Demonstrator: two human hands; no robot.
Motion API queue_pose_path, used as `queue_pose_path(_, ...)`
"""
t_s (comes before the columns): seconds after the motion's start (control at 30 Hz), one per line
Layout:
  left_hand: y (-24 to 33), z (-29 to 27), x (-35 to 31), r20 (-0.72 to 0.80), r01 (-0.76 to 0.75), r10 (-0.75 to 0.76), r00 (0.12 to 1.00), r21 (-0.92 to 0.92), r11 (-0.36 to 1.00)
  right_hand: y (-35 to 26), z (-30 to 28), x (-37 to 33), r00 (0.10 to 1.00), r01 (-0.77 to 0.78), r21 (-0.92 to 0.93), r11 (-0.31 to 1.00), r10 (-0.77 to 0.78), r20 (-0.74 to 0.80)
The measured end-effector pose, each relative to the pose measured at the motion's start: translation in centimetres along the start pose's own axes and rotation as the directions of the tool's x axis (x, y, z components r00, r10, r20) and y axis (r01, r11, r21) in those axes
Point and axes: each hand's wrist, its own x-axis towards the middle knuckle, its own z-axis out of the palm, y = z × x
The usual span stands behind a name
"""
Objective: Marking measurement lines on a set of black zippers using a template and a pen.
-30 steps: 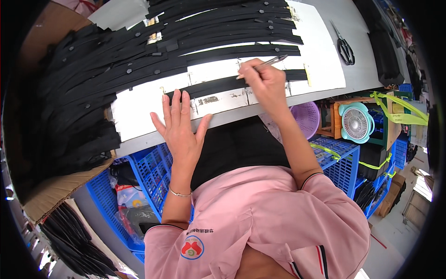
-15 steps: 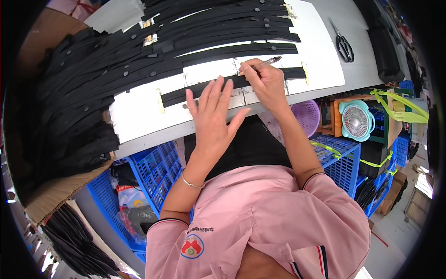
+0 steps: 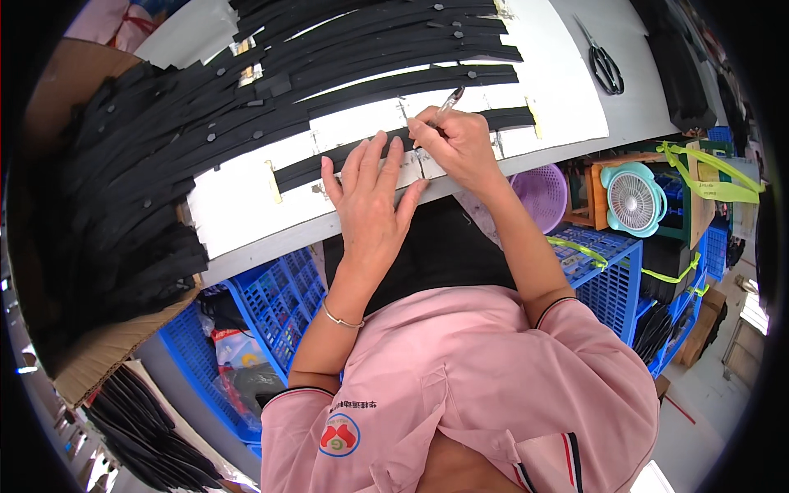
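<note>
A black fabric strip (image 3: 300, 173) lies across a white board (image 3: 234, 218) near the table's front edge, between yellow tape marks. My left hand (image 3: 370, 185) rests on the strip with fingers spread, pressing it down. To its right, my right hand (image 3: 460, 146) grips a pen (image 3: 449, 105). The pen's tip is hidden by my fingers, close to the strip and a dark mark line on the board. Beyond them lie several more black strips (image 3: 386, 86), some with small round dark pieces on top.
A large heap of black strips (image 3: 107, 197) fills a cardboard box (image 3: 70, 374) at the left. Black-handled scissors (image 3: 606, 70) lie at the far right, beside a black stack (image 3: 684, 90). Below the table are blue crates (image 3: 275, 300), a purple basket (image 3: 538, 197) and a turquoise fan (image 3: 633, 200).
My left hand has shifted slightly left along the strip. My right hand has moved a little left, and the pen now stands more upright in it.
</note>
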Motion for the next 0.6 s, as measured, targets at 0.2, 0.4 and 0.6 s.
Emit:
queue_pose_path(0.2, 0.1, 0.4, 0.2, -0.026, -0.035, 0.035, 0.999, 0.0, 0.999, 0.4, 0.1, 0.0, 0.998, 0.051, -0.017, 0.999, -0.052, -0.042)
queue_pose_path(0.4, 0.2, 0.0, 0.1, 0.023, 0.003, -0.004, 1.0, 0.031, 1.0, -1.0, -2.4, -1.0, 0.994, -0.076, 0.35, 0.934, 0.1, -0.049)
queue_pose_path(0.6, 0.4, 0.0, 0.2, 0.018, -0.013, 0.012, 1.0, 0.033, 0.999, 2.4, -8.7, -0.6, 0.956, -0.065, 0.31, 0.949, 0.149, -0.254)
